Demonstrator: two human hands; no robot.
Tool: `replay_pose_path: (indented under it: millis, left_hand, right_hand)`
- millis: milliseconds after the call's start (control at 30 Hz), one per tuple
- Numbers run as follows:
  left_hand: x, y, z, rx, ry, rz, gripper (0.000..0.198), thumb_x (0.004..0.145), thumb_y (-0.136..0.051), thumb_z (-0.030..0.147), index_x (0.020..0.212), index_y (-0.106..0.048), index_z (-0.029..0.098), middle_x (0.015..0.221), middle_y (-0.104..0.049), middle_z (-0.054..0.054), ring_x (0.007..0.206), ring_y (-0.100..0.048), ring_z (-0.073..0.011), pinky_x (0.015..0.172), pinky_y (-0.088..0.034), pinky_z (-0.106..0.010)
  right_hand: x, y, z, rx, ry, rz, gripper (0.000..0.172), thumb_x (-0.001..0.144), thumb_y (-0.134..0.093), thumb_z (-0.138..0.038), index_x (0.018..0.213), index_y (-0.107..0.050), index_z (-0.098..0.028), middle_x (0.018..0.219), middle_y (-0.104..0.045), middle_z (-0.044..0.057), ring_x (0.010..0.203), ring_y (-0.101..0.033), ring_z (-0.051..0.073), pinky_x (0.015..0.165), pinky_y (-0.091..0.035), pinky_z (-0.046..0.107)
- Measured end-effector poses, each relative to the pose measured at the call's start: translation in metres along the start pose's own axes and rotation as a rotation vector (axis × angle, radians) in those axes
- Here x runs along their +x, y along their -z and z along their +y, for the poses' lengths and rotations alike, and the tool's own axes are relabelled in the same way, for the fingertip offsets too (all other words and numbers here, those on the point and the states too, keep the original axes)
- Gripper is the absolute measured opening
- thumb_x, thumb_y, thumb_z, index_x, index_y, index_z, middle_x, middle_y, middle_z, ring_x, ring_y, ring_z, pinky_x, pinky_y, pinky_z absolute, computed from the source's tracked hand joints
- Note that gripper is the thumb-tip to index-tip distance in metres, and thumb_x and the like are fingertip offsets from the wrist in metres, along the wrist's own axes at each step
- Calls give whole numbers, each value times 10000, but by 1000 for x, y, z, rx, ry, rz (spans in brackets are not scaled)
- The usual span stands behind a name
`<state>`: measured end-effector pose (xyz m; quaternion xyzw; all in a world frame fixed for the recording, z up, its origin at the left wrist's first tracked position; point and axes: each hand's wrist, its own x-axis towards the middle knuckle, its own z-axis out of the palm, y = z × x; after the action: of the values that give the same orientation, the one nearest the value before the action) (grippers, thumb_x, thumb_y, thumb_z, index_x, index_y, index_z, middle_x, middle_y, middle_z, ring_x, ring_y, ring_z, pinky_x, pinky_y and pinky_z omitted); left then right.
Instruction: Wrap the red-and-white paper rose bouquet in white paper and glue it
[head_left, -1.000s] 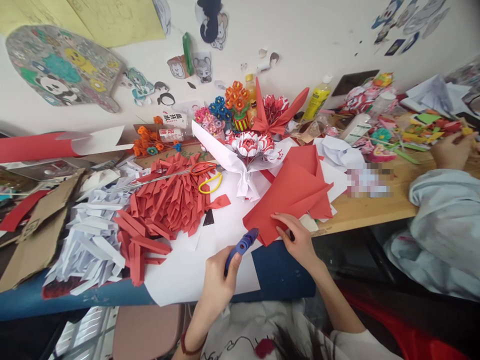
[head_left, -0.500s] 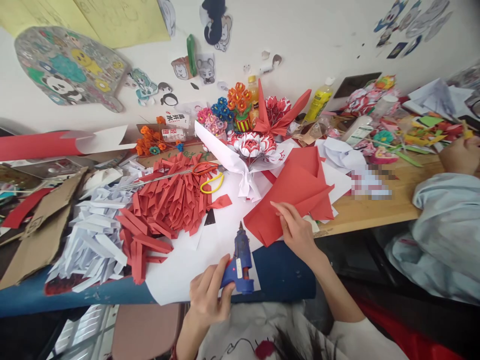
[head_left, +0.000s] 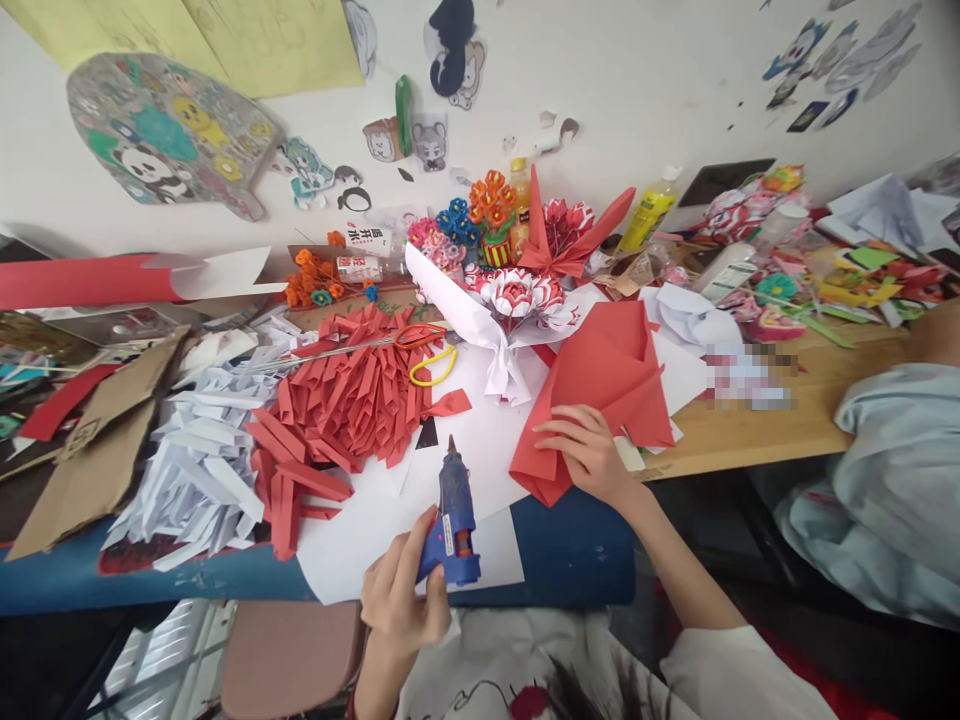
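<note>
My left hand [head_left: 401,585] is wrapped round the handle of a blue glue gun [head_left: 456,520], its nozzle pointing up and away over the white paper [head_left: 360,550]. A large folded sheet of red paper [head_left: 607,360] lies to the right, and my right hand [head_left: 589,450] grips it near its lower left edge, fingers over the top. My right thumb is mostly hidden. Behind the sheet, a bouquet of red-and-white paper flowers [head_left: 517,295] rests in a white paper wrap [head_left: 502,365].
Piles of folded red strips [head_left: 352,390] and white strips [head_left: 199,460] cover the left side. Scissors [head_left: 433,368] with orange and yellow handles lie across the red pile. Craft flowers [head_left: 491,205] and a yellow bottle [head_left: 651,210] stand by the wall. Another person's sleeve [head_left: 900,440] is at right.
The glue gun has moved left, away from the red paper. My right hand has spread further over the sheet, whose lower left edge now curls over. The view has shifted slightly.
</note>
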<state>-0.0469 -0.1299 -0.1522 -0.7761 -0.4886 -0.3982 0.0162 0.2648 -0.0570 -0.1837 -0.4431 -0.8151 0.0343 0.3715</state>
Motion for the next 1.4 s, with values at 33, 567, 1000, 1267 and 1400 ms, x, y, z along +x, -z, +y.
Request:
replay_pose_path:
  millis: [33,567,1000,1267,1400]
  left_hand:
    - [0,-1,-1,-10,-6,-4,412,963,-446,217,1345,-574,134,913,-725,-97,668,-652,-149,618,-456,-234]
    - [-3,-11,1,-120,-12,-57,421,961,-454,233,1353,-562,124,887,-704,-96,620,-613,-146,592,-455,-241]
    - [-4,-16,-1,-140,2,-48,390,967,-452,243,1314,-591,133,873,-704,-82,632,-622,-138,594,-435,-235]
    - [-6,-17,-1,-122,12,-51,385,976,-435,260,1313,-586,150,889,-713,-87,640,-629,-150,605,-446,-248]
    - [-7,-15,-4,-114,14,-61,396,975,-439,254,1336,-571,157,889,-708,-87,635,-625,-149,593,-443,-246]
  right_hand:
    - [-3,2,-3,-29,-29,-23,356,899,-462,-31,1026,-718,-242,1124,-744,19,1106,-574,256,928,-423,448]
    - [-6,-6,-19,18,-138,-266,335,964,-573,-339,1266,-621,-204,1420,-584,80,1357,-503,236,1206,-352,479]
    - [-6,-2,-22,257,-355,-377,443,1045,-333,-279,1466,-469,-315,1536,-459,-2,1473,-348,204,1237,-285,518]
    - [-2,13,-16,360,-330,-551,676,902,-615,-529,1508,-404,-312,1597,-345,35,1513,-245,274,1243,-221,533]
    - [0,11,-17,384,-408,-405,415,1046,-352,-342,1426,-520,-339,1489,-523,5,1461,-375,203,1223,-291,513]
